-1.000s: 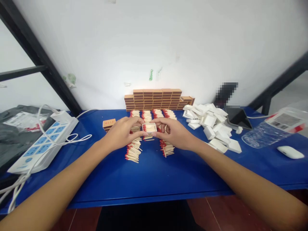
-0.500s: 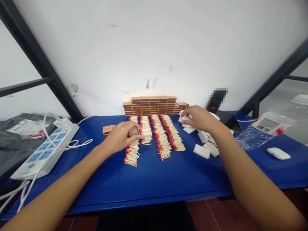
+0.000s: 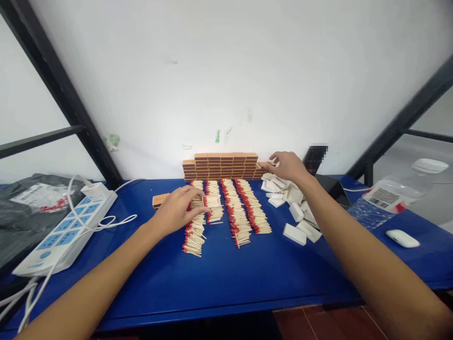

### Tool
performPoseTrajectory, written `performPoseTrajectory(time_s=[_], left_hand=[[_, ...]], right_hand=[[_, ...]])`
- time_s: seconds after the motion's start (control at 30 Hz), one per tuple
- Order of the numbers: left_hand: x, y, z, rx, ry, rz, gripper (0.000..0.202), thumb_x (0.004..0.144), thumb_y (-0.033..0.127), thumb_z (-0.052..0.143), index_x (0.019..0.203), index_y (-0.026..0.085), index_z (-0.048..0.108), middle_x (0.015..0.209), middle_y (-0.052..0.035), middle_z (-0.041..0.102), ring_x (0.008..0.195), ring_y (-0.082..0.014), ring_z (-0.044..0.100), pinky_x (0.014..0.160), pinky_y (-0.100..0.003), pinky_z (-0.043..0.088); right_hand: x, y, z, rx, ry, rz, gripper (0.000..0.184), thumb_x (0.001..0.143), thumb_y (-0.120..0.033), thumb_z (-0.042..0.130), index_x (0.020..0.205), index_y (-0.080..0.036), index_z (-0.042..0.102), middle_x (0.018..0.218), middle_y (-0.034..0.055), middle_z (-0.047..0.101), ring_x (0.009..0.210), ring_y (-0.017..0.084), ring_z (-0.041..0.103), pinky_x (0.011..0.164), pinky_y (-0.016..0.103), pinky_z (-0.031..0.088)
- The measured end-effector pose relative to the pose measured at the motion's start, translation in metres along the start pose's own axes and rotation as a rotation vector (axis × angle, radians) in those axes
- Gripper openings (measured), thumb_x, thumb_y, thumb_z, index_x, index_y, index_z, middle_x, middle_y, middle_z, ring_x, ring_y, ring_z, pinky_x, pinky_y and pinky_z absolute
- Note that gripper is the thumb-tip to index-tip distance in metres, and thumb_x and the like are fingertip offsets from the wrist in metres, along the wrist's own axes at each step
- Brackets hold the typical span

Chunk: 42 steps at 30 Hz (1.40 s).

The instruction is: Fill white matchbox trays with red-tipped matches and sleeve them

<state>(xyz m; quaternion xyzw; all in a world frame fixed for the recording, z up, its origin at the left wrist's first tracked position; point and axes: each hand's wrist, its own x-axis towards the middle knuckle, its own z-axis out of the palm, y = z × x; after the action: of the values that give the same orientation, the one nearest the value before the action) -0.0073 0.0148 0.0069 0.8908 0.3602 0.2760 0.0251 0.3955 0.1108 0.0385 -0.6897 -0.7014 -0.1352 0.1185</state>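
My left hand (image 3: 180,208) is closed on a small white matchbox tray (image 3: 211,202) with matches in it, thumb and fingers at its left end. The tray is above the second row of red-headed matches (image 3: 214,216); part of the leftmost row (image 3: 194,236) lies under the fingers. At the right end of the matchbox wall (image 3: 226,166), my right hand (image 3: 288,166) reaches toward an orange matchbox cover (image 3: 262,165). Its thumb and forefinger are apart at the cover's right end; whether they touch it I cannot tell. White empty trays (image 3: 283,189) are heaped below this hand.
Two more match rows (image 3: 238,212) lie mid-table. One orange matchbox (image 3: 160,200) sits left of my left hand. A power strip (image 3: 67,226) with white cables and a dark plastic bag (image 3: 21,222) are at left. A clear bottle (image 3: 392,193) and white case (image 3: 402,238) lie at right.
My right hand has moved from above the white tray heap back and left to the matchbox cover at the wall's right end. My left hand still holds the tray. The view has tilted up slightly.
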Motion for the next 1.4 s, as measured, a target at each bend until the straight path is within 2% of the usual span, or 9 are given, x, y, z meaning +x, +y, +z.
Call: performPoseTrajectory(time_s=[0.17,0.3,0.43,0.87,1.07,1.13,1.27,1.33,1.4], left_hand=[[-0.001,-0.005,0.002,0.014,0.017,0.008,0.036,0.099,0.054,0.060,0.112,0.021,0.062,0.114,-0.0089,0.069,0.107,-0.0259,0.066,0.096,-0.045,0.054],[-0.001,-0.007,0.001,0.026,0.033,0.016,0.036,0.099,0.053,0.061,0.114,0.021,0.061,0.114,-0.0080,0.069,0.106,-0.0250,0.066,0.096,-0.044,0.053],[-0.001,-0.005,-0.002,0.054,0.039,0.008,0.034,0.099,0.053,0.061,0.111,0.021,0.062,0.114,-0.0078,0.070,0.106,-0.0252,0.067,0.096,-0.043,0.053],[0.000,-0.005,-0.004,0.087,0.055,-0.006,0.032,0.100,0.051,0.061,0.109,0.021,0.063,0.112,-0.0076,0.072,0.104,-0.0249,0.068,0.093,-0.040,0.054],[0.000,-0.008,-0.004,0.074,0.059,0.006,0.032,0.100,0.051,0.060,0.112,0.021,0.062,0.113,-0.0074,0.071,0.106,-0.0251,0.068,0.096,-0.042,0.053],[0.001,-0.007,-0.005,0.055,0.068,0.004,0.033,0.100,0.052,0.060,0.111,0.021,0.062,0.111,-0.0073,0.072,0.107,-0.0251,0.068,0.096,-0.042,0.053],[0.002,0.000,-0.008,-0.043,0.094,-0.086,0.034,0.097,0.055,0.064,0.108,0.022,0.064,0.112,-0.0060,0.073,0.104,-0.0232,0.071,0.095,-0.038,0.055],[0.003,0.004,-0.009,-0.100,0.096,-0.143,0.034,0.095,0.055,0.067,0.107,0.023,0.065,0.113,-0.0048,0.074,0.104,-0.0219,0.073,0.095,-0.036,0.055],[0.003,0.007,-0.009,-0.140,0.094,-0.177,0.034,0.093,0.054,0.070,0.107,0.024,0.065,0.112,-0.0034,0.076,0.103,-0.0212,0.074,0.094,-0.033,0.055]], right_hand=[[0.024,-0.004,0.013,-0.116,-0.053,-0.102,0.041,0.086,-0.035,0.076,0.123,-0.020,0.072,0.124,0.0161,0.069,0.116,0.034,0.054,0.082,0.037,0.039],[0.026,-0.003,0.018,-0.206,-0.064,-0.160,0.026,0.086,-0.020,0.070,0.111,-0.017,0.075,0.115,0.0161,0.072,0.113,0.033,0.052,0.080,0.036,0.034],[0.026,0.001,0.017,-0.268,-0.059,-0.223,0.023,0.088,-0.015,0.063,0.106,-0.018,0.076,0.109,0.0150,0.075,0.109,0.030,0.052,0.078,0.036,0.031],[0.017,-0.002,0.017,-0.379,0.025,-0.340,0.023,0.092,-0.011,0.053,0.106,-0.011,0.072,0.109,0.0177,0.073,0.107,0.028,0.054,0.079,0.036,0.029],[0.008,-0.001,-0.006,-0.358,0.109,-0.282,0.024,0.095,-0.018,0.051,0.106,-0.011,0.071,0.109,0.0200,0.073,0.107,0.032,0.055,0.080,0.039,0.036],[-0.003,-0.006,-0.019,-0.244,0.206,-0.261,0.024,0.095,-0.020,0.051,0.108,-0.012,0.070,0.111,0.0197,0.071,0.105,0.033,0.058,0.081,0.041,0.040],[-0.038,-0.040,-0.040,0.351,0.437,-0.274,0.014,0.089,-0.026,0.064,0.101,-0.019,0.064,0.107,0.0121,0.067,0.093,0.026,0.066,0.076,0.037,0.049],[-0.058,-0.064,-0.043,0.614,0.363,-0.316,0.016,0.085,-0.027,0.068,0.098,-0.022,0.060,0.104,0.0079,0.068,0.088,0.023,0.068,0.070,0.034,0.051],[-0.076,-0.086,-0.041,0.716,0.264,-0.410,0.019,0.083,-0.023,0.068,0.099,-0.023,0.058,0.105,0.0056,0.071,0.089,0.022,0.069,0.070,0.032,0.051]])
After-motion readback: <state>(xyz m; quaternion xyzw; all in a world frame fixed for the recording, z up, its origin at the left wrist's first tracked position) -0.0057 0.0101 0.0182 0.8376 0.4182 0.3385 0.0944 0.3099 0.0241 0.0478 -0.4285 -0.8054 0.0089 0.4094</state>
